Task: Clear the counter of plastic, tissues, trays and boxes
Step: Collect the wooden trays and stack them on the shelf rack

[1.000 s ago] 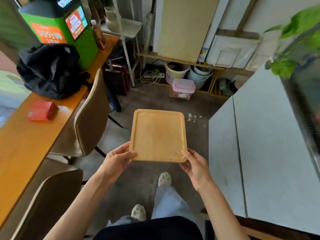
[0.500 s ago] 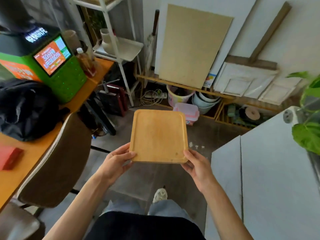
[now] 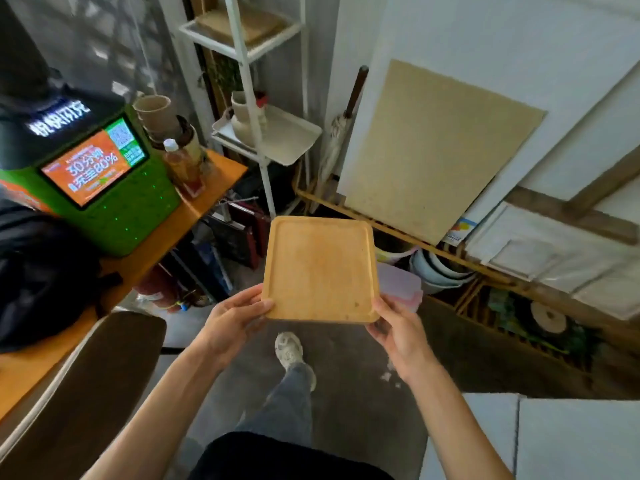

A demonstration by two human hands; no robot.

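A bare wooden tray (image 3: 320, 268) with a raised rim is held flat in front of me, over the floor. My left hand (image 3: 231, 320) grips its near left corner, thumb on top. At the near right corner my right hand (image 3: 398, 329) holds it the same way. A white metal shelf rack (image 3: 258, 133) stands ahead, past the tray; its top shelf carries a stack of similar wooden trays (image 3: 242, 22).
An orange counter (image 3: 211, 188) at the left bears a green kiosk (image 3: 104, 188), a bottle, stacked cups and a black bag (image 3: 41, 271). A brown chair (image 3: 86, 386) is at lower left. Boards lean on the wall; buckets and a pink-lidded box (image 3: 401, 285) sit on the floor.
I have walked forward with the tray in both hands. The shelf rack and the wall are closer, and the red box on the counter has left the view.
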